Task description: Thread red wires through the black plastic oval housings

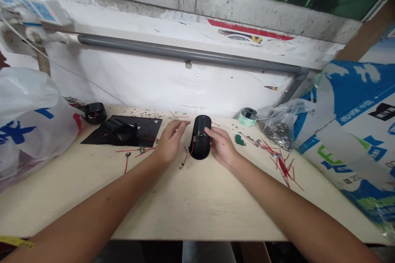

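Observation:
A black oblong plastic housing [201, 137] with rounded ends is held above the middle of the table. My right hand [220, 141] grips it from the right, thumb on its inner edge. Small metal parts show inside, and a thin red and dark wire [187, 158] trails from its lower left, ending in a small connector. To the left of the housing and apart from it is my left hand [173, 136], its fingers stretched out and holding nothing.
Left on the table [148, 209], a black sheet [148, 125] bears another black housing [119, 129]. A third black piece [95, 113] stands behind. Red wires [284, 168], a tape roll [247, 117], a bag of metal parts [279, 129] and a large carton [354, 131] are rightward. A white plastic bag [33, 115] bulges left.

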`<state>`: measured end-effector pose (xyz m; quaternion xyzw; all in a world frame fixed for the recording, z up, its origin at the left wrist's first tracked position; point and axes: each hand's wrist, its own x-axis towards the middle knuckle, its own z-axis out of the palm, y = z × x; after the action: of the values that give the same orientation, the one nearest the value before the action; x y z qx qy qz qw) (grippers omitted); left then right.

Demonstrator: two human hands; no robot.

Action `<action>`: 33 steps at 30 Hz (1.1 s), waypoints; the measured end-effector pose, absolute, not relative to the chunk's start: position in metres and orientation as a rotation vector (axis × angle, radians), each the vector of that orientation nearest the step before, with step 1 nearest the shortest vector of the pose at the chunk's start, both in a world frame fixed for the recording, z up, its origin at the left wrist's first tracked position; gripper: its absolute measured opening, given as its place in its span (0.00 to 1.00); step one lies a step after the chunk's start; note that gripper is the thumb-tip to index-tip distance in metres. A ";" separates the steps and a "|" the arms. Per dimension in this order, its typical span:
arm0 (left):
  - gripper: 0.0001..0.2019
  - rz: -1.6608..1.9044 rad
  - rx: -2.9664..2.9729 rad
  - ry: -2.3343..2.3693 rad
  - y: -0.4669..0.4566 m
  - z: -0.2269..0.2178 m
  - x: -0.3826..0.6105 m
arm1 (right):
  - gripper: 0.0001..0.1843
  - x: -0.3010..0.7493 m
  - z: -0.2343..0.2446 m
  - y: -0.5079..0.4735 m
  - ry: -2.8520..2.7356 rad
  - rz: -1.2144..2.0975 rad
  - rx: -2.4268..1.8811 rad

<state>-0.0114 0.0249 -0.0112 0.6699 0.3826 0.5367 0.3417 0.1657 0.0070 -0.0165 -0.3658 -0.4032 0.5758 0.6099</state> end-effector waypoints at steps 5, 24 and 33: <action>0.18 1.037 1.392 0.735 0.028 -0.011 -0.009 | 0.16 0.167 -0.015 0.005 -0.991 1.367 -0.820; 0.11 0.991 1.306 0.764 0.027 -0.007 -0.009 | 0.18 0.166 -0.020 0.007 -1.075 1.345 -0.878; 0.13 1.052 2.334 1.723 0.050 -0.018 -0.040 | 0.20 0.174 -0.024 0.018 -0.830 1.085 -1.023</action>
<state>-0.0400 0.0500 -0.0181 0.7561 0.5582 0.3406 0.0277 0.1740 0.0183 -0.0237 -0.4516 -0.3663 0.4790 0.6576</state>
